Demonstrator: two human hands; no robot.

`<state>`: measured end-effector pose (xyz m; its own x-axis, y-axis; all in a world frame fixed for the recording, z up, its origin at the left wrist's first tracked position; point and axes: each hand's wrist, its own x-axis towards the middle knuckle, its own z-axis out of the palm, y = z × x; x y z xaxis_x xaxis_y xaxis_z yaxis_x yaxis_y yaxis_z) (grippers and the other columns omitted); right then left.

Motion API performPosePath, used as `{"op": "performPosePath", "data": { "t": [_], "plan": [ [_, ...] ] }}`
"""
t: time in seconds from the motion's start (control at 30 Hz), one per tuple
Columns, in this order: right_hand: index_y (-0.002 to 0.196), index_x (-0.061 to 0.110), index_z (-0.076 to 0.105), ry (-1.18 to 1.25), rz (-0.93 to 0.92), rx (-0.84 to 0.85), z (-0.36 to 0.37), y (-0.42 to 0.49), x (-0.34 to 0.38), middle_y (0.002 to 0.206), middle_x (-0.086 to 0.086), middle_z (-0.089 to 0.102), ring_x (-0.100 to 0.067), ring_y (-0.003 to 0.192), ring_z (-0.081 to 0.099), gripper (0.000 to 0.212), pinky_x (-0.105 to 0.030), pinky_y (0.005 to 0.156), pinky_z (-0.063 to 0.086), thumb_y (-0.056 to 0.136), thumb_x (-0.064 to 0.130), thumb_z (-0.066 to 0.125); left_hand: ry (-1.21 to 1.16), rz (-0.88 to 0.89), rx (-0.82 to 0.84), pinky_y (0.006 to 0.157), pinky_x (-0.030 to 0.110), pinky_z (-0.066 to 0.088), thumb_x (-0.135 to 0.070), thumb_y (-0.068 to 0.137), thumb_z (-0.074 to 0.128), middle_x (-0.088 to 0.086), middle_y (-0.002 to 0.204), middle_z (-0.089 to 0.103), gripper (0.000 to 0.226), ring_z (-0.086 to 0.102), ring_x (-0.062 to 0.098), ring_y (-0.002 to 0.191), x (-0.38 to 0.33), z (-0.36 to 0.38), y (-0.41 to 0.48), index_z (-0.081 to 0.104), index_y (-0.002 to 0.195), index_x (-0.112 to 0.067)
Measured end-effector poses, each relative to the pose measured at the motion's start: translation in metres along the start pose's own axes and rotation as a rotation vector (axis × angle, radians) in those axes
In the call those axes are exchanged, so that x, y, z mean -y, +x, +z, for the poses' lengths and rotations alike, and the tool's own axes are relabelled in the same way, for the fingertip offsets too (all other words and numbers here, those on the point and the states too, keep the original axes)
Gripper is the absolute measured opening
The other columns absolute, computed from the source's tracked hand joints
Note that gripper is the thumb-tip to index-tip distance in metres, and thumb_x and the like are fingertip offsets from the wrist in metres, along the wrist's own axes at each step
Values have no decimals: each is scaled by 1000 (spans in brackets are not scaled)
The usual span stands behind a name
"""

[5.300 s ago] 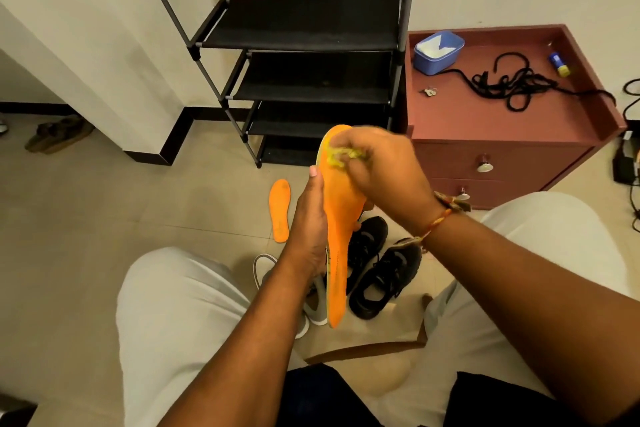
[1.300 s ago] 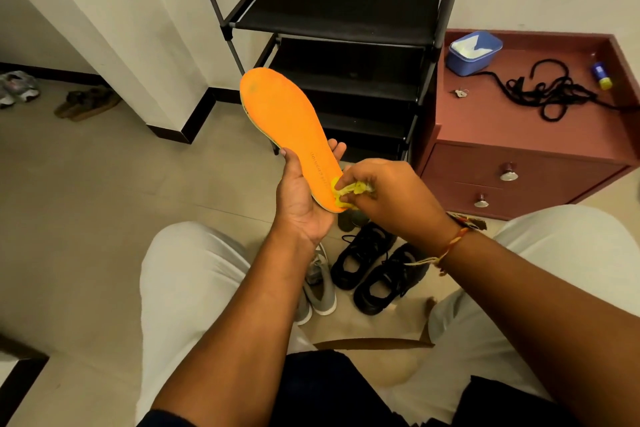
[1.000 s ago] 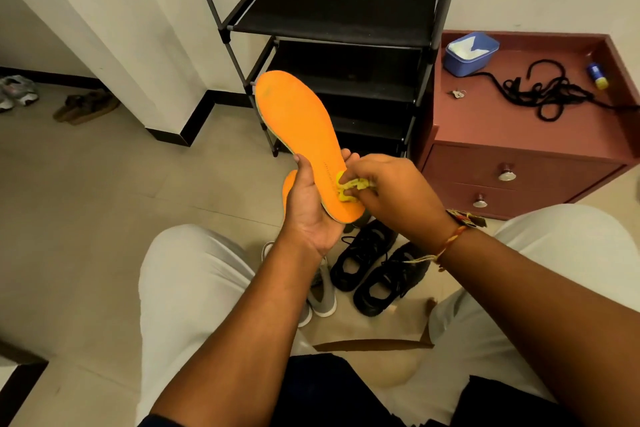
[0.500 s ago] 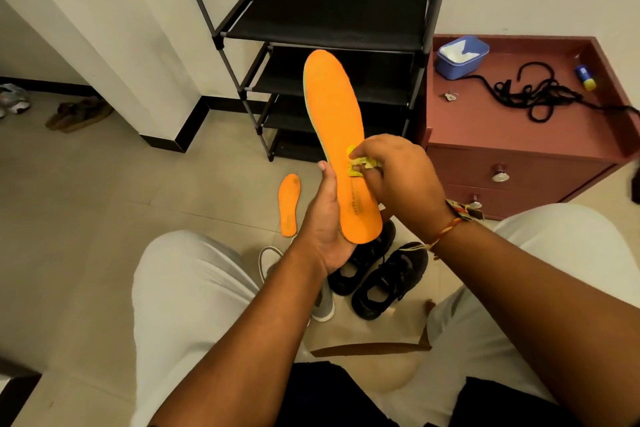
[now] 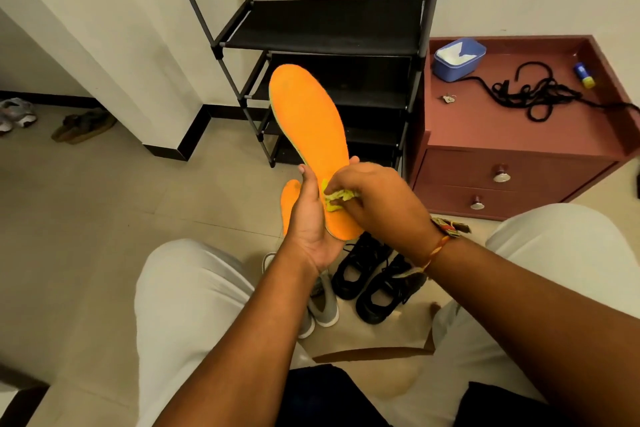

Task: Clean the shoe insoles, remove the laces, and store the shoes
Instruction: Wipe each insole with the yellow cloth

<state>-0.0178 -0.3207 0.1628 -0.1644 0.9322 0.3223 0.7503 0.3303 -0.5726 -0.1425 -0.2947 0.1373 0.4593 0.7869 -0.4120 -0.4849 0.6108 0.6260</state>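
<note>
My left hand [image 5: 309, 218] grips the heel end of an orange insole [image 5: 308, 118], holding it up with its toe pointing away. My right hand [image 5: 377, 199] pinches a small yellow cloth [image 5: 333, 198] and presses it on the insole near the heel. A second orange insole [image 5: 288, 199] lies on the floor behind my left hand, partly hidden. A pair of black shoes [image 5: 372, 277] and a grey shoe [image 5: 320, 302] sit on the floor between my knees. Black laces [image 5: 533, 97] lie in a tangle on the red cabinet.
A black shoe rack [image 5: 322, 24] stands straight ahead by the wall. The red cabinet [image 5: 485, 135] at its right also carries a blue tub [image 5: 459, 59] and a small blue-yellow tube [image 5: 583, 74]. Sandals [image 5: 83, 125] lie at the far left.
The insole has tilted, its toe swinging left. My right hand with the yellow cloth has slid down the insole toward the heel.
</note>
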Motion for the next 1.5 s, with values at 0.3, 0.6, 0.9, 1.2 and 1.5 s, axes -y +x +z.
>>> {"op": "performPosePath", "data": {
  "t": [0.3, 0.6, 0.9, 1.2, 1.5],
  "plan": [
    [104, 16, 71, -55, 112, -118, -10, 8, -23, 115, -3, 68, -26, 109, 62, 21, -45, 92, 51, 83, 10, 68, 80, 41, 12, 108, 45, 46, -67, 98, 22, 10, 136, 64, 70, 61, 27, 126, 12, 4, 0, 51, 144, -22],
    [97, 26, 74, 216, 133, 135, 11, -12, 4, 106, 6, 69, -12, 99, 64, 21, -35, 85, 55, 79, 15, 79, -74, 188, -229, 105, 40, 46, -74, 95, 24, 6, 133, 66, 83, 59, 22, 128, -18, -22, 17, 55, 141, -12],
    [96, 17, 73, 34, 28, -9, 5, -2, -5, 105, -1, 70, -21, 98, 65, 26, -41, 85, 55, 76, 0, 71, 28, 43, -88, 101, 46, 48, -68, 98, 22, 12, 129, 68, 72, 68, 25, 114, 5, 2, 1, 59, 135, -18],
    [109, 15, 70, -19, 138, -93, -6, 4, -17, 119, -3, 66, -23, 113, 60, 23, -40, 99, 49, 86, 9, 68, 57, -9, 3, 99, 44, 50, -62, 101, 27, 11, 126, 69, 64, 67, 26, 115, 10, 1, 0, 59, 137, -20],
    [150, 16, 38, 25, 138, 278, 3, -4, 0, 162, -1, 22, -25, 145, 30, 48, -38, 115, 33, 102, 9, 43, -2, 40, -72, 104, 47, 47, -75, 94, 30, 12, 125, 69, 80, 67, 28, 116, -4, -13, 7, 59, 137, -14]
  ]
}}
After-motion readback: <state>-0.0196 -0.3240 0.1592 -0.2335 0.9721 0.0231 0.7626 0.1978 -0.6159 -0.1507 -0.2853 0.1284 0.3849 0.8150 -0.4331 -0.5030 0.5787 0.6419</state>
